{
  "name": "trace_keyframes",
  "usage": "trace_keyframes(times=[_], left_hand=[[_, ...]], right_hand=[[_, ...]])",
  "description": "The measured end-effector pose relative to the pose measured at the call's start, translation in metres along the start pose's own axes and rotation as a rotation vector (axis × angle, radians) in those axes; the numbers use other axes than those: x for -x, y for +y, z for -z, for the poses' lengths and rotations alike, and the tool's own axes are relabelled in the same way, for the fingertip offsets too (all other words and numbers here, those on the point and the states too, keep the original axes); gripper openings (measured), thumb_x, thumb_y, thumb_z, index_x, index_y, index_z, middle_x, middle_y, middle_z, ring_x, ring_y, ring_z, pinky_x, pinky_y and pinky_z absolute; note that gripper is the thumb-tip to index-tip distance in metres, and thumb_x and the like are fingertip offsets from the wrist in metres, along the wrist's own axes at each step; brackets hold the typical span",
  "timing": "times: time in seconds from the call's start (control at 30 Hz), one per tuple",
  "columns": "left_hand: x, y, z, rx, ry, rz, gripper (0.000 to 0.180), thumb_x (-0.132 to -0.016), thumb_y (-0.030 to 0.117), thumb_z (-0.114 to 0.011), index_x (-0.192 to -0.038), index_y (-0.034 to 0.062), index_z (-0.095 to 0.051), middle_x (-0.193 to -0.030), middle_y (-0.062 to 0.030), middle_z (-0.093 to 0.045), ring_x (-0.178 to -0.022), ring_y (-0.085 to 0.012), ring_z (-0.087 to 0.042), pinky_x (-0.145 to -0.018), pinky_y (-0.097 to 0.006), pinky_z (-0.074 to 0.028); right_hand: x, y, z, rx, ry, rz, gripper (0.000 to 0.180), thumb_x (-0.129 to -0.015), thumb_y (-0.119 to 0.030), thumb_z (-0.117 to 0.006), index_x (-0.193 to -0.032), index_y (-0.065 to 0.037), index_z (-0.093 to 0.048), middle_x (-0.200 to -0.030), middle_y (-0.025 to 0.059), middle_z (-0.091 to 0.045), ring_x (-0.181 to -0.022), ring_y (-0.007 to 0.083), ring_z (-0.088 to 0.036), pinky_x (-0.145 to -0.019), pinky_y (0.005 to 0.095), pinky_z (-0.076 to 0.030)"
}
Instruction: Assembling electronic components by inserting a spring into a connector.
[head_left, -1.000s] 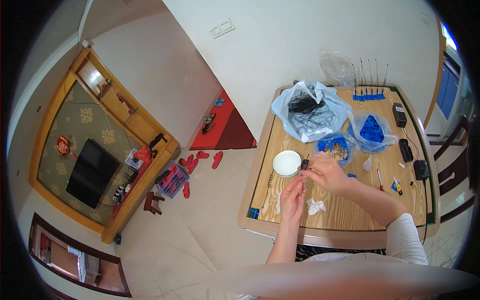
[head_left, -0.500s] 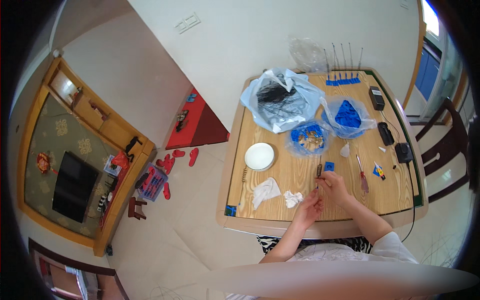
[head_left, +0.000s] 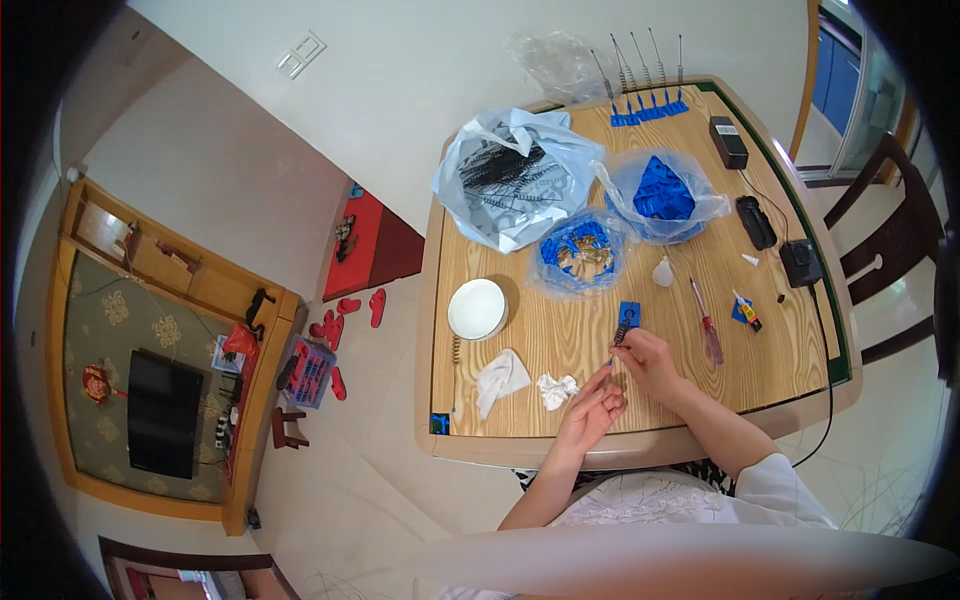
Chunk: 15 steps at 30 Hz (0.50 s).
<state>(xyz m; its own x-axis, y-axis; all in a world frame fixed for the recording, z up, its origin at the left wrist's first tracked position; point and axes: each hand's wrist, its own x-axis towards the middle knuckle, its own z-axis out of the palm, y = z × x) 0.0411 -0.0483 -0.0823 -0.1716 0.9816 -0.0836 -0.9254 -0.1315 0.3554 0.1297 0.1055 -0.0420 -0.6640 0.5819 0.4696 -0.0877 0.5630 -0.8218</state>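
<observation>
just lower right of the frame's centre, the right hand (head_left: 648, 364) pinches a dark spring (head_left: 622, 332); whether the left hand (head_left: 590, 408), lower down, also pinches, cannot be told. a blue block (head_left: 629, 309) lies above.

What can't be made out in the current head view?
In the head view:
Dark spring: gripped part hidden by the right hand.
Left hand: whether its fingertips grip anything, too small to tell.
Heaped blue pieces: lower ones hidden beneath upper ones.
Dark-framed opening: cut off by the lower edge.
</observation>
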Motion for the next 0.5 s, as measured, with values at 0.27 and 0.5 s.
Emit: trace_keyframes(times=[0.27, 0.5], left_hand=[[0.001, 0.001, 0.0, -0.037, -0.013, -0.008, 0.048, -0.095, 0.013, -0.049, -0.141, 0.0082, -0.035, -0.107, -0.0089, -0.059, -0.097, -0.0177, -0.056, -0.091, -0.035, -0.042], [0.001, 0.001, -0.015, -0.134, 0.093, -0.001, 0.053, -0.091, 0.018, -0.055, -0.14, 0.0068, -0.037, -0.096, -0.0008, -0.052, -0.09, -0.0136, -0.048, -0.088, -0.033, -0.039]], right_hand=[[0.0, 0.005, -0.003, -0.041, 0.028, 0.032, 0.009, -0.08, -0.004, -0.067, -0.081, -0.002, -0.059, -0.076, 0.0126, -0.057, -0.071, 0.0307, -0.058, -0.06, 0.0373, -0.045], [0.002, 0.006, -0.002, -0.026, 0.043, 0.038, 0.011, -0.08, -0.007, -0.067, -0.077, -0.003, -0.057, -0.071, 0.0118, -0.052, -0.068, 0.0303, -0.055, -0.059, 0.0383, -0.044]])
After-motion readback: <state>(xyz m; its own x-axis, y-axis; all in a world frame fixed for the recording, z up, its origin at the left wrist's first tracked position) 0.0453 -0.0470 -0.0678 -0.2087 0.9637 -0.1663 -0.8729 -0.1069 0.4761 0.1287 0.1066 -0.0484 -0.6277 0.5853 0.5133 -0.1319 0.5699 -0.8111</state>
